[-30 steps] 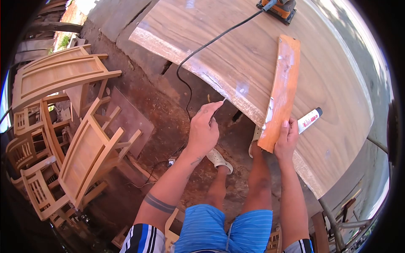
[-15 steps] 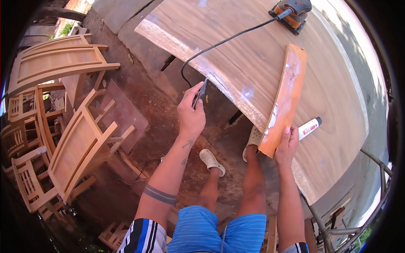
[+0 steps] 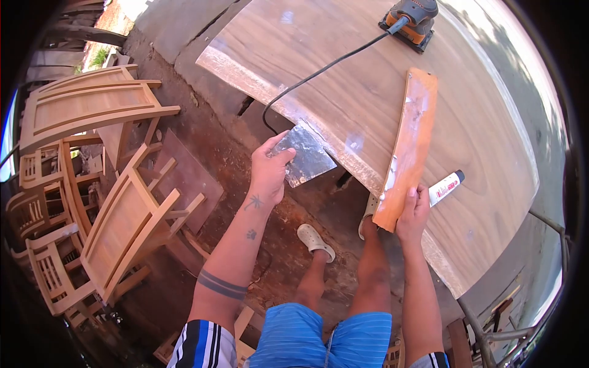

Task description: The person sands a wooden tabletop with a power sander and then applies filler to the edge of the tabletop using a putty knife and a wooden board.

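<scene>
My left hand (image 3: 270, 164) pinches a flat metal scraper plate (image 3: 305, 158), its broad smeared face turned up, close to the rough edge of the wooden tabletop (image 3: 485, 141). My right hand (image 3: 413, 214) grips the near end of an orange-brown wooden strip (image 3: 412, 135). White and pale purple smears of paste mark the strip, which is held over the tabletop. Just past the right fingers a white tube (image 3: 444, 189) with a black cap lies on the wood. Pale filler patches (image 3: 354, 142) show along the tabletop's edge.
An orange and grey electric sander (image 3: 412, 21) rests at the far side of the tabletop, its black cord (image 3: 331, 63) hanging over the edge. Unfinished wooden chairs (image 3: 123, 230) stand on the left. A metal rail (image 3: 509, 334) is at lower right.
My left hand has turned the metal plate from edge-on to flat, showing its broad face. The wooden strip in my right hand has shifted slightly left and down in view.
</scene>
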